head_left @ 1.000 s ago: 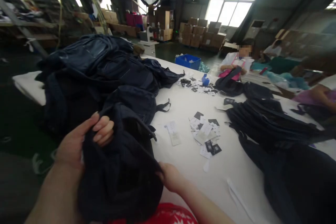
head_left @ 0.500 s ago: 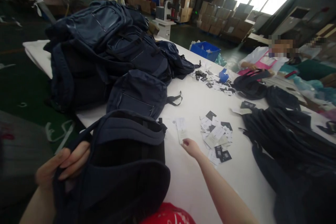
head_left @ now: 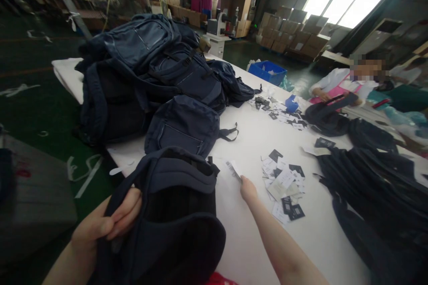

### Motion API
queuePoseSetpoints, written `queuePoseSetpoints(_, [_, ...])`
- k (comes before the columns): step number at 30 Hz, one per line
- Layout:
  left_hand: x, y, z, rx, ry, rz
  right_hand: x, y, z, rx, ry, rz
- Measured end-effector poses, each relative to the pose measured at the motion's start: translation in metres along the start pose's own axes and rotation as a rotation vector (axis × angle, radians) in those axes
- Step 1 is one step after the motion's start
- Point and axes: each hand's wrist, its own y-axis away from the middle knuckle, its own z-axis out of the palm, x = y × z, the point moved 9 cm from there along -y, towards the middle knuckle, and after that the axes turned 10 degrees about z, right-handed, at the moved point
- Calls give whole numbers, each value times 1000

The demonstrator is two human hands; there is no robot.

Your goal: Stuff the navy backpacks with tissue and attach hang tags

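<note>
With our left hand, fingers closed, we gripped the gaping navy backpack at the worktop's near left. Our right hand's fingers pinched a paper label; lifting it seemed underway, calling for a steady pinch.

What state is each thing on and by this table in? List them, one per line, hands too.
Near backpack: gaping open, held at its edge.
Left hand: closed on that backpack's edge.
Right hand: pinching the paper slip.
Paper slip: tilted, held at one end.
Backpack pile: heaped loosely.
Loose tags: spread in a messy, overlapping heap.
Blue bin: open-topped, pale scraps inside.
</note>
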Motion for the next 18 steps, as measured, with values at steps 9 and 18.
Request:
queuePoseSetpoints(9, [-18,-30,88,-179,-11,-7,23,136,-98,-172,-782,-135])
queuePoseSetpoints(18, [-50,-53,188,-428,-207,-95,48,298,-189,102,-920,-253])
